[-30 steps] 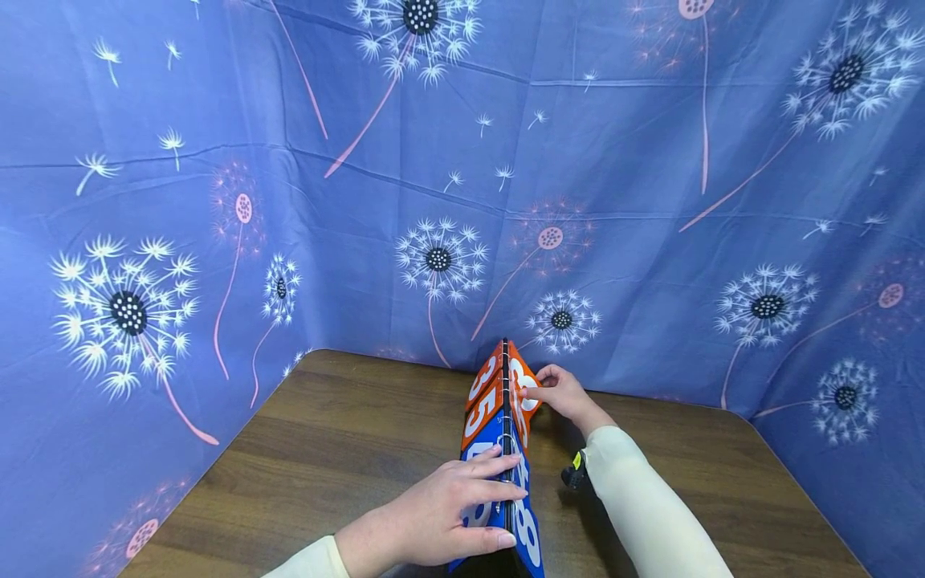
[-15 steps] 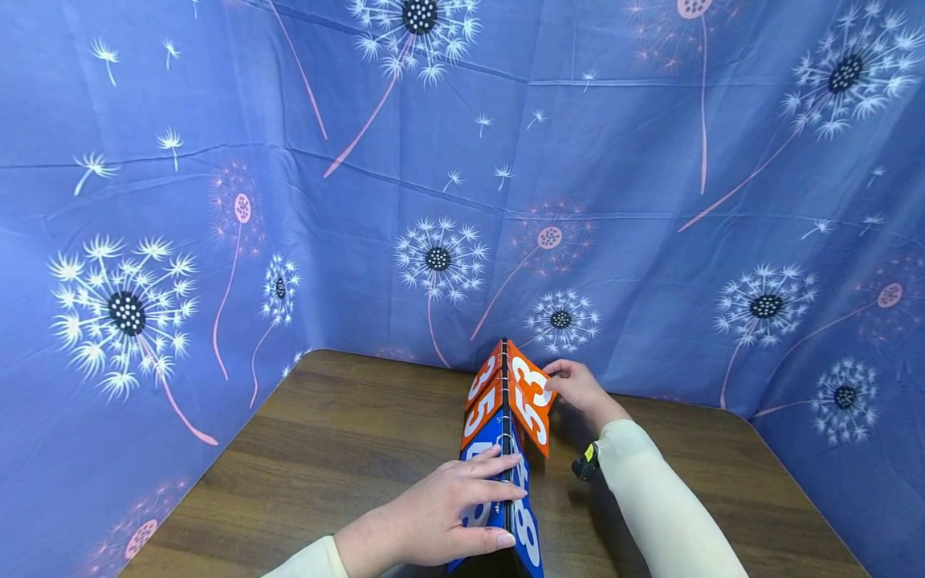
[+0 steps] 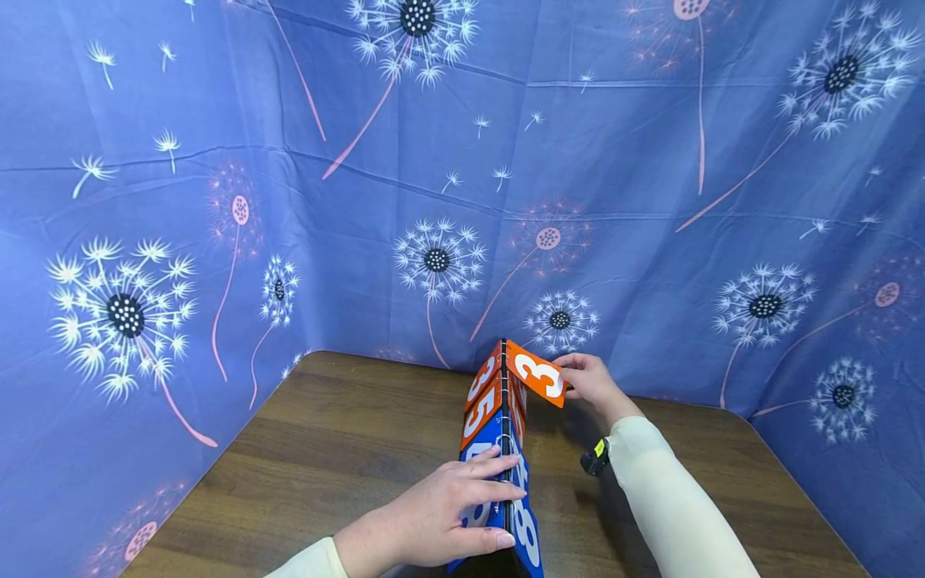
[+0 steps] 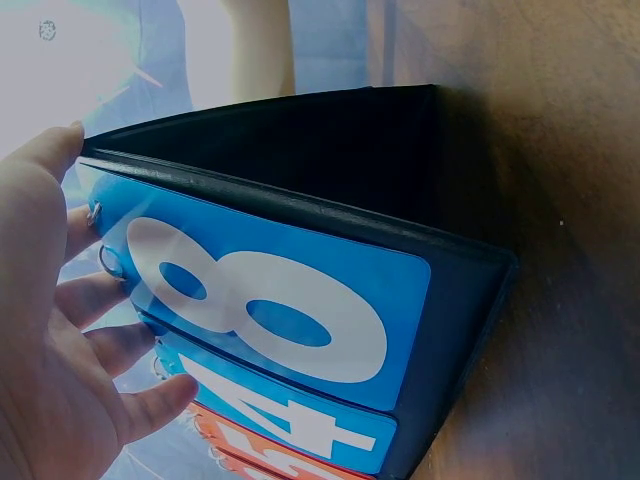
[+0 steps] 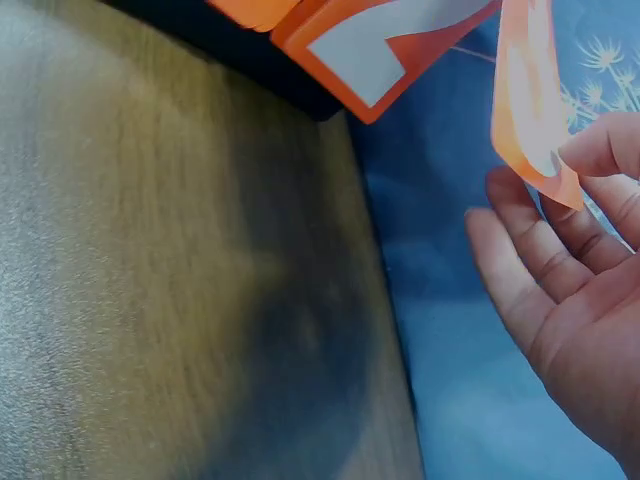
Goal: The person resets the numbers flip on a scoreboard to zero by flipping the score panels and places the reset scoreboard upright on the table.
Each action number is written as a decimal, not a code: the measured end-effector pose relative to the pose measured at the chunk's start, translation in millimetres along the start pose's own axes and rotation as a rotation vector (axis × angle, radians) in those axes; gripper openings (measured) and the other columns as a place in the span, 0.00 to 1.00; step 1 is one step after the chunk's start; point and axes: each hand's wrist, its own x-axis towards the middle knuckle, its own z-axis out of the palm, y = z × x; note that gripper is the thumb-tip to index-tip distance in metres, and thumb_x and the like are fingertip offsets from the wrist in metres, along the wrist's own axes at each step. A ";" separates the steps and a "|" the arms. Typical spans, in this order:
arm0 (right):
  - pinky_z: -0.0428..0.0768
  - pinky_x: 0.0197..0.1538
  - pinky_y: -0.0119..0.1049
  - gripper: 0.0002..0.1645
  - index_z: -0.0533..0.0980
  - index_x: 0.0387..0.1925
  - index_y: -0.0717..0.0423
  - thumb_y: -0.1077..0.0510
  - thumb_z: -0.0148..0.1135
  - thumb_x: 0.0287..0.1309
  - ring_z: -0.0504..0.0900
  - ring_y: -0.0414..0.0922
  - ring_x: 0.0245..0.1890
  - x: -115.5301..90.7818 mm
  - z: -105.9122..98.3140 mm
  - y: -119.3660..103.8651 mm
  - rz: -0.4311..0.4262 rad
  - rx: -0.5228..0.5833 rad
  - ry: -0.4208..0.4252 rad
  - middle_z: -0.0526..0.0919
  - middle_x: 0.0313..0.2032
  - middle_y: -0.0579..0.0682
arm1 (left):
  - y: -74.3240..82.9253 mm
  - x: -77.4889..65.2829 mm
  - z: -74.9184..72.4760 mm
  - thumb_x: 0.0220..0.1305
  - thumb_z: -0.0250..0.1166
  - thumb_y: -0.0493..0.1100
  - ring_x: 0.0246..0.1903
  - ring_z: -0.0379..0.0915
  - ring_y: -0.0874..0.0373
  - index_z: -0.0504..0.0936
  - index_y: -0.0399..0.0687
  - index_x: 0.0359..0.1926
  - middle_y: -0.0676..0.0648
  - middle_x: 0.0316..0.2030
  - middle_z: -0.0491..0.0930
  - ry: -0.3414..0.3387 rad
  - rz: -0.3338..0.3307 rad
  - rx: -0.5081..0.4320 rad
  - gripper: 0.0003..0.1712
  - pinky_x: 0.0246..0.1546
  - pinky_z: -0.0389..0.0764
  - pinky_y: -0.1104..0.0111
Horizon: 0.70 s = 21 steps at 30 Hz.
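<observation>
Since half a second ago, an orange card marked 3 [image 3: 536,376] has swung farther up and out from the right side of the scoreboard [image 3: 505,429], and the right hand [image 3: 588,383] has shifted a little to the right with it. The neighbouring 5, which stuck out too in that earlier frame, now lies back down along the slope.

The right hand pinches the free edge of the lifted 3 between thumb and fingers; the right wrist view shows the card tilted there, with the other fingers spread out beside it. The left hand [image 3: 462,506] rests over the top ridge near the close end, fingers spread apart and nearly straight, touching the scoreboard.

The scoreboard stands like a tent on the wooden table [image 3: 325,449], its ridge running away from the person. Its left slope shows an orange 3 [image 3: 482,379] and an orange 5 [image 3: 480,416], then blue cards partly hidden by the left hand. In the left wrist view, a blue card with a white 8 [image 4: 280,290] hangs from metal rings [image 4: 110,262] next to a blue 4 [image 4: 270,405].

Behind the table hangs a blue cloth [image 3: 347,193] printed with dandelions.
</observation>
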 end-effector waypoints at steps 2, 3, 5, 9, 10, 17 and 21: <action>0.90 0.43 0.44 0.21 0.76 0.60 0.64 0.61 0.58 0.69 0.86 0.46 0.40 -0.9 -2.4 -3.6 0.008 0.030 0.015 0.81 0.54 0.59 | 0.2 0.1 0.0 0.76 0.53 0.66 0.80 0.54 0.47 0.73 0.77 0.70 0.64 0.78 0.60 -0.008 -0.009 -0.012 0.25 0.69 0.71 0.40; 0.90 0.42 0.43 0.22 0.76 0.61 0.64 0.62 0.58 0.69 0.86 0.45 0.39 -1.6 -3.6 -5.9 0.011 0.047 0.026 0.81 0.55 0.59 | 0.2 0.2 0.0 0.76 0.53 0.66 0.80 0.54 0.47 0.73 0.77 0.70 0.65 0.78 0.60 -0.011 -0.013 -0.017 0.25 0.69 0.71 0.40; 0.89 0.41 0.40 0.23 0.75 0.63 0.64 0.63 0.57 0.69 0.84 0.43 0.37 -2.8 -6.6 -11.1 0.018 0.077 0.050 0.81 0.54 0.56 | 0.4 0.4 -0.1 0.76 0.53 0.66 0.80 0.54 0.47 0.73 0.78 0.70 0.65 0.78 0.59 -0.013 -0.016 -0.022 0.25 0.69 0.70 0.39; 0.86 0.37 0.34 0.26 0.75 0.65 0.63 0.64 0.55 0.67 0.82 0.40 0.33 -7.0 -11.7 -24.4 0.002 0.123 0.118 0.81 0.48 0.49 | 0.7 0.5 0.1 0.75 0.54 0.66 0.80 0.55 0.47 0.73 0.77 0.70 0.64 0.78 0.60 -0.001 -0.004 -0.003 0.25 0.69 0.70 0.40; 0.86 0.35 0.32 0.26 0.75 0.65 0.62 0.64 0.55 0.67 0.82 0.39 0.33 -8.1 -13.1 -28.3 -0.003 0.133 0.136 0.80 0.46 0.47 | 0.6 0.4 0.3 0.75 0.54 0.66 0.79 0.55 0.46 0.74 0.76 0.70 0.63 0.78 0.60 0.004 0.003 0.007 0.25 0.69 0.71 0.40; 0.88 0.40 0.32 0.30 0.67 0.74 0.52 0.62 0.51 0.73 0.86 0.40 0.38 -14.9 -19.6 -64.0 -0.042 0.299 0.147 0.73 0.63 0.58 | 0.1 -0.5 1.0 0.75 0.54 0.65 0.79 0.56 0.46 0.73 0.76 0.70 0.63 0.78 0.61 0.011 0.007 0.003 0.25 0.69 0.71 0.40; 0.89 0.43 0.34 0.32 0.65 0.77 0.46 0.60 0.48 0.74 0.86 0.42 0.43 -16.9 -15.7 -89.4 -0.058 0.325 0.140 0.67 0.73 0.62 | 0.2 -0.6 0.6 0.75 0.54 0.65 0.79 0.56 0.46 0.74 0.75 0.70 0.63 0.78 0.61 0.014 0.012 0.006 0.25 0.69 0.71 0.40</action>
